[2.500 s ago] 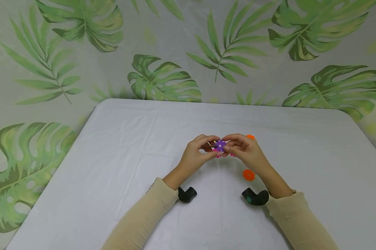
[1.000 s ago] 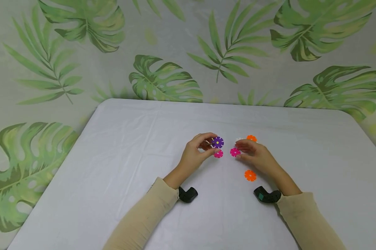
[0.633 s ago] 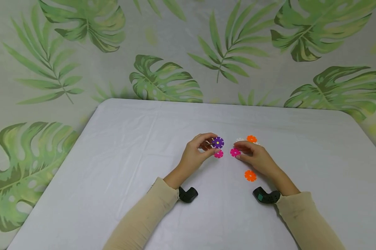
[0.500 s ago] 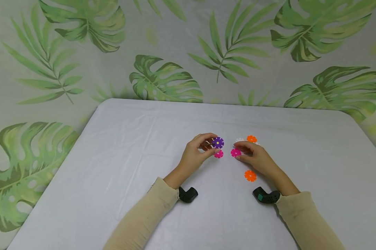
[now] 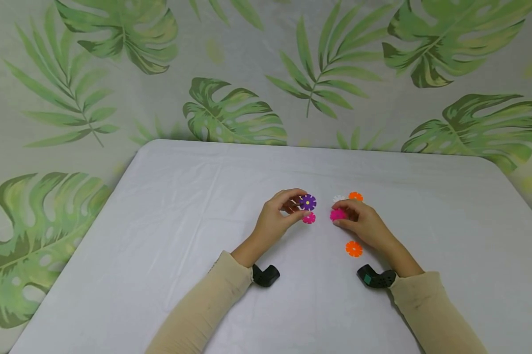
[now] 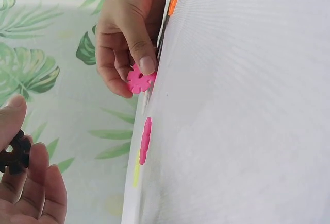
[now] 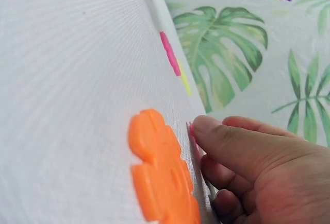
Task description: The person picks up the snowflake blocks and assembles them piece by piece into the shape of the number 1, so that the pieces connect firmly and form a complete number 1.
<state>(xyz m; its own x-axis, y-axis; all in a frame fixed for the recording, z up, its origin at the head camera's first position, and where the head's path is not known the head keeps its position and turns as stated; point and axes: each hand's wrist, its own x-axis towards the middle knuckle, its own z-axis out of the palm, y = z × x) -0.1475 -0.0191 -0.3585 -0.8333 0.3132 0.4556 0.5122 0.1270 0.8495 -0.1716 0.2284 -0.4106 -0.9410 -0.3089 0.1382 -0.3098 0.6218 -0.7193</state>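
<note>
Left hand [image 5: 281, 209]: we see thumb and fingers gripping a purple disc [image 5: 308, 202] above the table [image 5: 310, 314]. Right hand [image 5: 360, 216]: fingertips narrow, pinching a pink disc [image 5: 338, 215] low; we can't tell if it touches the table. 2nd pink disc [image 5: 309, 219] lies beside a yellow piece [image 6: 136, 168]. 1 orange disc [image 5: 353, 249] lies on the right hand's near side.

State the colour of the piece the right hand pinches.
Pink; the piece shows best in the left wrist view.
</note>
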